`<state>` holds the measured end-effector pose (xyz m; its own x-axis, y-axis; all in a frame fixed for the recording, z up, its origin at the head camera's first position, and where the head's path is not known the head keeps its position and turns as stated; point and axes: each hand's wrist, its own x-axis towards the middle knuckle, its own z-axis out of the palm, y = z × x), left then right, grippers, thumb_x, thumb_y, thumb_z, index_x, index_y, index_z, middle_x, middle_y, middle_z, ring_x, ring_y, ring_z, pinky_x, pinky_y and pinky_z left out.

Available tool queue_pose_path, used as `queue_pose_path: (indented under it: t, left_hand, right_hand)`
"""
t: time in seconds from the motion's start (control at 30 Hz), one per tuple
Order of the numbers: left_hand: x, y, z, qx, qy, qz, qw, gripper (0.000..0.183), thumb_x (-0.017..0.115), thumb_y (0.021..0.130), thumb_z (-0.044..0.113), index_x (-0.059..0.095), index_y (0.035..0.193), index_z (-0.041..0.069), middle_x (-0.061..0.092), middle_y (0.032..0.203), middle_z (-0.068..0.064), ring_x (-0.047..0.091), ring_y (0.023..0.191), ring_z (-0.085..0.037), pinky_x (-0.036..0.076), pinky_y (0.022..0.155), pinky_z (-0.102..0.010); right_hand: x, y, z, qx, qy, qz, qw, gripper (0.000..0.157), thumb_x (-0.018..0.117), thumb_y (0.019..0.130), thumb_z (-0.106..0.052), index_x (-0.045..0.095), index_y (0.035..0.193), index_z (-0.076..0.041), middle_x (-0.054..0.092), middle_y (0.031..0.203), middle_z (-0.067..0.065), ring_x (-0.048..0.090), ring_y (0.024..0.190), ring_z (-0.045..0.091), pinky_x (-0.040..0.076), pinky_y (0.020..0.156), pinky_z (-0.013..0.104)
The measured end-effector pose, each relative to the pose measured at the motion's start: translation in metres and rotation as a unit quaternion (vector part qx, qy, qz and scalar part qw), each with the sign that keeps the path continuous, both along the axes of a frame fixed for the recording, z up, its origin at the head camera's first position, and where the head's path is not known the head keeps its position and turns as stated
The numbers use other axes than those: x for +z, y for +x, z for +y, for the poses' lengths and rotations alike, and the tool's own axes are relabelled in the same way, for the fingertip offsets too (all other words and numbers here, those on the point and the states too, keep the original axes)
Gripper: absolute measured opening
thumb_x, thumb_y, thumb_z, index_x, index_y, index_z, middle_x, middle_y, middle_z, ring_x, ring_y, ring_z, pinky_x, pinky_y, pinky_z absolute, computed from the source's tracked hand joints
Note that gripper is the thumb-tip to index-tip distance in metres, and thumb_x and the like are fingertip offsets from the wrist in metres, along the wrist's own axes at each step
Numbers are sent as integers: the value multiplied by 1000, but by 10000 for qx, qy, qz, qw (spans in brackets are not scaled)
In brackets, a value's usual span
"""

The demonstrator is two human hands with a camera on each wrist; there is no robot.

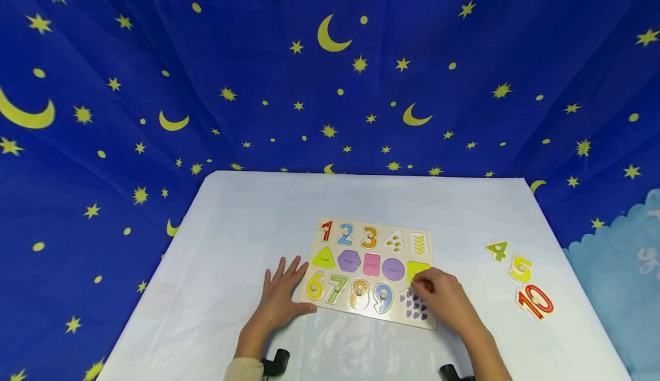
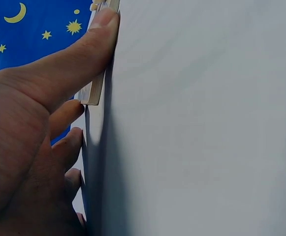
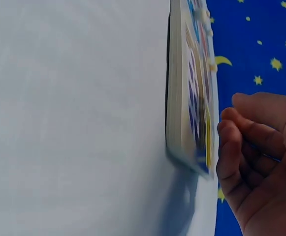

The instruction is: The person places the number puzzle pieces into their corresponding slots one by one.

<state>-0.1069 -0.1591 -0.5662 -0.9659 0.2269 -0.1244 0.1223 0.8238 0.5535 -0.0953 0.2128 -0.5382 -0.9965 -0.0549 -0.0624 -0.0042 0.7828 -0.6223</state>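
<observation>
A wooden number puzzle board (image 1: pixel 368 310) lies on the table. My left hand (image 1: pixel 281 298) spreads its fingers along the board's left edge. Its thumb (image 2: pixel 79 59) touches the board's side near the lower-left corner. Over the board's right side is my right hand (image 1: pixel 446 298), fingers curled and thumb near the index finger; no held piece shows. Its fingertips cover a corner of the yellow-green square (image 1: pixel 416 267), just above the recess with printed grapes (image 1: pixel 415 306). Knobbed pieces 1, 2, 3 and 6 to 9 sit in the board. The 4 and 5 recesses show pictures.
Loose on the table to the right lie the green 4 (image 1: pixel 497 250), the yellow 5 (image 1: pixel 521 268) and the red 10 (image 1: pixel 535 301). A white cover (image 1: pixel 258 203) spans the table. Blue star-patterned cloth (image 1: pixel 278 54) hangs behind it.
</observation>
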Motion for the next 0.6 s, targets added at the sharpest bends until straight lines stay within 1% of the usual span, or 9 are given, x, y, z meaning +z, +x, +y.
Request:
queue_pose_path:
  t: [0.2, 0.33, 0.5, 0.6]
  left_hand:
    - [0, -1, 0, 12, -47, -41, 10000, 104, 85, 62, 49, 37, 150, 21, 22, 157, 0, 0, 146, -29, -9, 111, -56]
    - [0, -1, 0, 10, -21, -16, 10000, 104, 85, 62, 50, 38, 149, 21, 23, 157, 0, 1, 145, -29, -9, 111, -56]
    - [0, 0, 1, -20, 44, -24, 10000, 103, 85, 62, 50, 38, 149, 21, 23, 157, -1, 1, 145, -30, -8, 111, -57]
    - [1, 1, 0, 5, 29, -20, 10000, 103, 85, 62, 50, 39, 149, 21, 23, 157, -1, 2, 145, -30, -8, 111, -57]
  right_hand:
    - [2, 3, 18, -93, -110, 90, 9999, 11, 69, 88, -19, 71, 96, -12, 60, 79, -7, 53, 70, 11, 47, 62, 27]
    - [3, 4, 30, -199, -123, 151, 9996, 13, 70, 87, -19, 71, 96, -10, 60, 77, -5, 53, 68, 12, 46, 59, 26]
    - [4, 7, 45, -374, -68, 47, 9993, 17, 70, 88, -20, 71, 99, -8, 59, 75, -4, 53, 64, 12, 44, 54, 25]
    - [5, 10, 51, -464, -36, 8, 9989, 18, 70, 88, -21, 70, 100, -7, 59, 75, -3, 53, 64, 12, 44, 53, 25]
